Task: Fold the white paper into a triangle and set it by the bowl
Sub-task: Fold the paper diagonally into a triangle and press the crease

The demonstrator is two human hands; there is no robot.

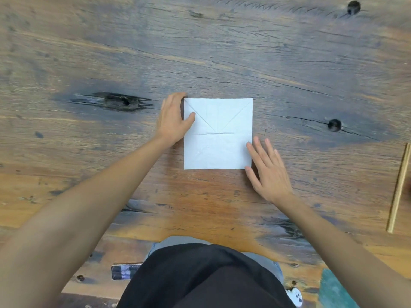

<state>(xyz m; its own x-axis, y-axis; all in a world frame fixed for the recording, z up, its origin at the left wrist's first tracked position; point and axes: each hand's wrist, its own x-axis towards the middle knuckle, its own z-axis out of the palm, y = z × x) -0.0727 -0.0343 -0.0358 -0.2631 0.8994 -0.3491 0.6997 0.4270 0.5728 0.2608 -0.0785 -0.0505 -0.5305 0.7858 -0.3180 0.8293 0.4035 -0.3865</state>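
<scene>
Left hand (172, 121) and right hand (268, 170) rest spread on white paper (218, 150).

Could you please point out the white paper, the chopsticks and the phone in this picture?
white paper (218, 150): head view, on the flat lower half below the horizontal crease.
chopsticks (399, 187): head view, on the middle of the pair's length, at the right edge.
phone (124, 271): head view, on its dark screen at the table's near edge.

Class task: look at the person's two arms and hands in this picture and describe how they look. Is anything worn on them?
Both arms are bare from the frame's lower edge down to the wrist: no sleeves show. The left hand and right hand wear no gloves, and no rings, watch or bracelet are visible. The fingernails look short and unpainted. No markings show.
</scene>
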